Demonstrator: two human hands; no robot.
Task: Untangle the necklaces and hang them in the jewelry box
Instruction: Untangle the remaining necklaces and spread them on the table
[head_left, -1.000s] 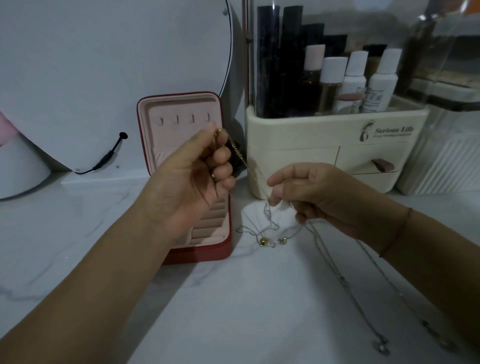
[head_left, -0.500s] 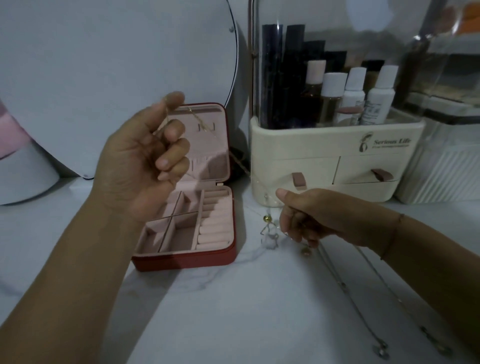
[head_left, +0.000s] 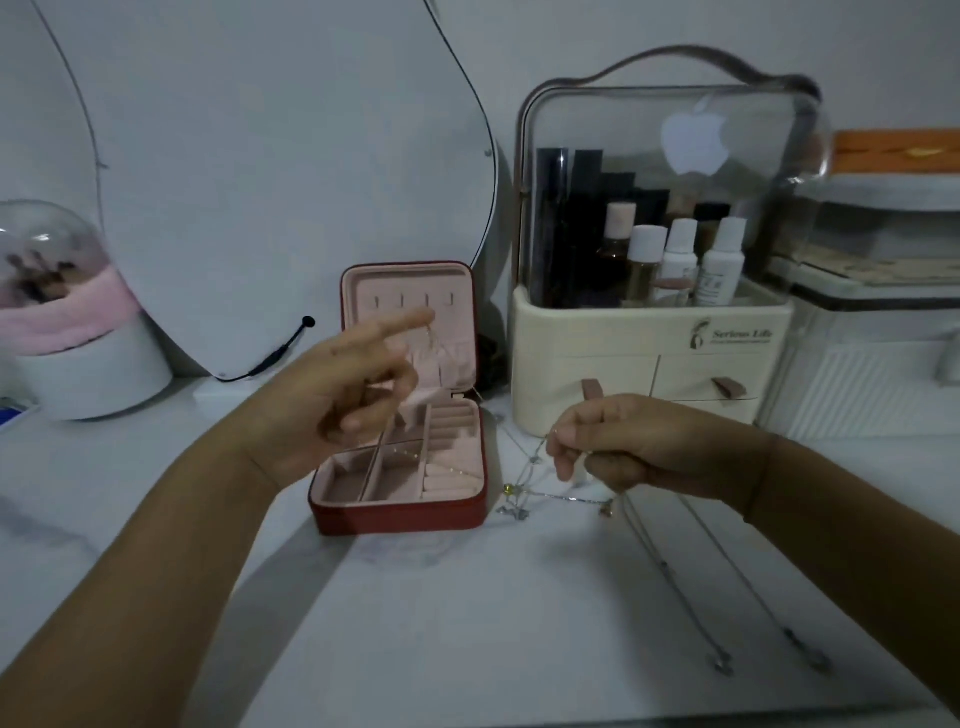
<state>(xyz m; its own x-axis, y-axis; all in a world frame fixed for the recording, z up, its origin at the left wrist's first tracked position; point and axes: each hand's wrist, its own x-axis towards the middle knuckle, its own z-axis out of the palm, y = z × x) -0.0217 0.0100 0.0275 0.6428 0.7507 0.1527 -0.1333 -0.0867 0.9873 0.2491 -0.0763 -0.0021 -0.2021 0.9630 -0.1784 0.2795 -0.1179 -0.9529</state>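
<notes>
A red jewelry box (head_left: 400, 515) with pink lining stands open on the white counter, its lid upright with a row of small hooks (head_left: 413, 300). My left hand (head_left: 353, 389) is raised in front of the lid, index finger stretched toward the hooks and the other fingers curled. A thin gold necklace (head_left: 432, 338) dangles from that fingertip down into the box. My right hand (head_left: 623, 447) pinches a tangle of silver necklaces (head_left: 524, 493) with small beads, right of the box. Two long silver chains (head_left: 675, 577) trail from it toward the front right.
A cream cosmetic organizer (head_left: 649, 338) with a clear dome and bottles stands behind my right hand. A large mirror (head_left: 260, 182) with a black cable (head_left: 270, 358) leans at the back left, next to a pink-and-white brush holder (head_left: 72, 338). A clear ribbed container (head_left: 862, 384) is at the right.
My left hand has carried the gold necklace from near my right hand up to the lid's hooks and stretched out its index finger. My right hand still pinches the silver tangle.
</notes>
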